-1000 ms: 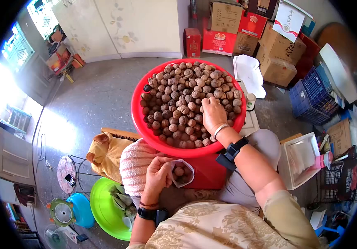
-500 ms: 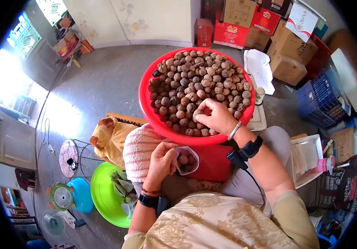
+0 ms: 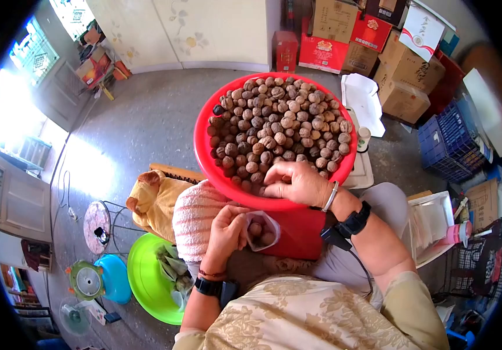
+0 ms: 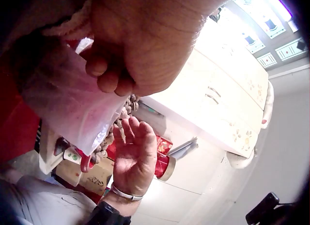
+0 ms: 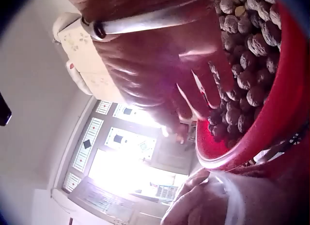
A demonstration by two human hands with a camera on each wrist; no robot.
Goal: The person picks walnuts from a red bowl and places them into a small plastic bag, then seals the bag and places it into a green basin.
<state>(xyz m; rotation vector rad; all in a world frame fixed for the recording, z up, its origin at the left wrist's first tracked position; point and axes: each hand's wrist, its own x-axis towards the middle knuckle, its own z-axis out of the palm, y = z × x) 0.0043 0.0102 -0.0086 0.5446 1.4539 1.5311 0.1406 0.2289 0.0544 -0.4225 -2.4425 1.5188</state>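
Observation:
A big red basin [image 3: 204, 135] heaped with brown walnuts [image 3: 271, 119] stands in front of me. Below its near edge, my left hand [image 3: 226, 232] pinches the rim of a thin, translucent plastic bag [image 3: 275, 239], whose mouth gapes upward with a few walnuts inside. In the left wrist view the bag [image 4: 80, 106] hangs beneath the curled fingers. My right hand [image 3: 302, 184] is over the basin's near rim, fingers loosely bent and the thumb toward the bag. Its bare palm [image 4: 133, 164] faces the left wrist camera, with no walnut showing in it.
A pink-striped towel [image 3: 195, 219] covers the left knee. To the left sits a green basin [image 3: 140, 286] with cloth-like scraps. A white tray [image 3: 364, 99] lies beyond the red basin; cartons [image 3: 405, 87] and a blue crate [image 3: 446, 146] stand at the right.
My right hand has drawn back from among the walnuts to the basin's near edge, close above the bag. The left hand keeps its hold on the bag.

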